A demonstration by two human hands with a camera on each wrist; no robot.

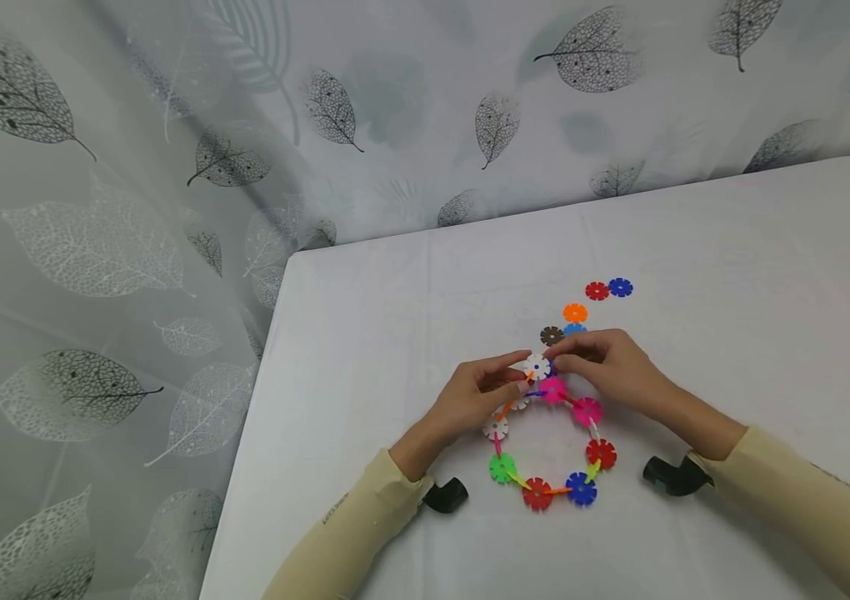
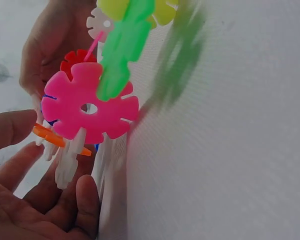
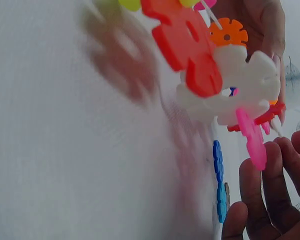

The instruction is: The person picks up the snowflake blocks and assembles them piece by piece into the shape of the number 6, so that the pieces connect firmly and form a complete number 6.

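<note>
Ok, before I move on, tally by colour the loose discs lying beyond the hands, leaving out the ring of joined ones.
Red disc: 1
Dark blue disc: 1
Orange disc: 1
Light blue disc: 1
Brown disc: 1
Total: 5

The right hand [image 3: 274, 200] engaged the disc chain [image 3: 260, 75]; two blue discs [image 3: 218, 161] lay beyond it, toward the far edge of the tabletop [image 3: 50, 150].
</note>
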